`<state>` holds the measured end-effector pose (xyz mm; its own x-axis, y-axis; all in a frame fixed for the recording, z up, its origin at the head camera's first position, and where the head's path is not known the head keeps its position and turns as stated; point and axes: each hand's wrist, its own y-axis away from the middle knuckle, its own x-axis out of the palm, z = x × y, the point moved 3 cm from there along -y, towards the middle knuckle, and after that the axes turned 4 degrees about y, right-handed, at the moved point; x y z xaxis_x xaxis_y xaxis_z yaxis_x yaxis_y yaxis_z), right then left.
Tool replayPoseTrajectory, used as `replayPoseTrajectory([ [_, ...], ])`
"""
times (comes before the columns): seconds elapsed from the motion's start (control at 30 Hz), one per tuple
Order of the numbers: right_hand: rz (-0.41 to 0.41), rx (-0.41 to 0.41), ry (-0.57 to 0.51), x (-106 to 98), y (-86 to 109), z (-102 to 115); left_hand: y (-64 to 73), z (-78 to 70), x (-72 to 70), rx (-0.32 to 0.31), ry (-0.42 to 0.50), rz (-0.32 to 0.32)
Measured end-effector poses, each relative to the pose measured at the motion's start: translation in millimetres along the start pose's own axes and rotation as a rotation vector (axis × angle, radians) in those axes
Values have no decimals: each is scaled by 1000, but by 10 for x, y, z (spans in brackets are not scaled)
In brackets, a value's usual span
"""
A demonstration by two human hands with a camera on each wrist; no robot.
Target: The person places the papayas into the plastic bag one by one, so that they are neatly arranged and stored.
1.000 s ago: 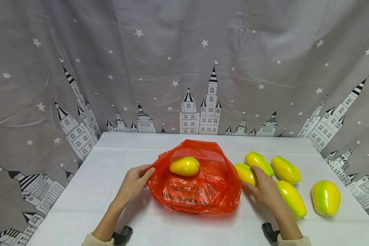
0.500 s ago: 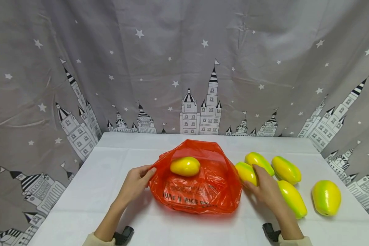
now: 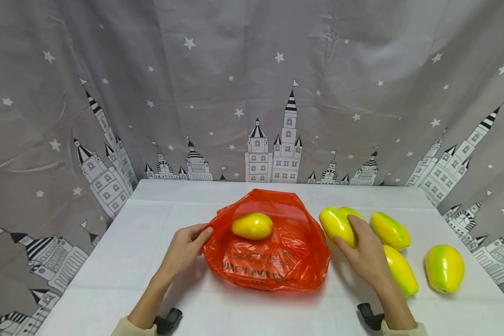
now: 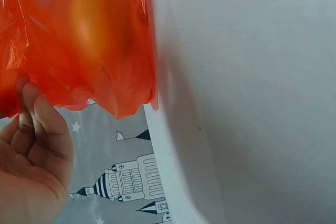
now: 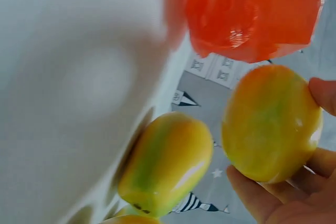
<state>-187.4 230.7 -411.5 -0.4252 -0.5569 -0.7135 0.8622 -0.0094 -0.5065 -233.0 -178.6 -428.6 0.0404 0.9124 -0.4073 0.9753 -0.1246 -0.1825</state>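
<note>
Beige left sleeve point(image 3: 133, 327): at the bottom edge; forearm slants up and inward.
Left hand point(image 3: 184, 249): thumb and fingers pinch the left rim of the red bag point(image 3: 304, 275).
Red bag: thin plastic, mouth gaping, on the white table point(image 3: 109, 270).
Bag print point(image 3: 252, 270): dark lettering, creased; a word ending in "ICE" made out, rest unclear.
Bag fruit point(image 3: 252, 226): one, yellow, inside, left of centre.
Held fruit point(image 3: 336, 226): yellow-green, outside the bag, just right of its rim.
Right hand point(image 3: 365, 256): thumb and fingers curled round the held fruit; forearm slants up and inward.
Loose fruits point(image 3: 444, 268): four, behind and right of the right hand.
</note>
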Motion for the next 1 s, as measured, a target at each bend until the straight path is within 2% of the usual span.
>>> replayPoseTrajectory([
  [0.2, -92, 2, -48, -88, -16, 108, 8, -24, 4, -7, 26, 5],
  [0.37, -90, -8, -70, -123, -23, 178, 13, -37, 5, -14, 47, -6],
  [0.57, -30, 0, -67, -132, -1, 271, 8, -28, 9, -4, 64, -28],
  [0.83, 101, -34, -69, -108, 42, 463, -6, -22, 11, 17, 88, -43],
  [1.0, 145, -81, -94, -70, 83, 604, -11, -28, 8, 18, 91, -48],
])
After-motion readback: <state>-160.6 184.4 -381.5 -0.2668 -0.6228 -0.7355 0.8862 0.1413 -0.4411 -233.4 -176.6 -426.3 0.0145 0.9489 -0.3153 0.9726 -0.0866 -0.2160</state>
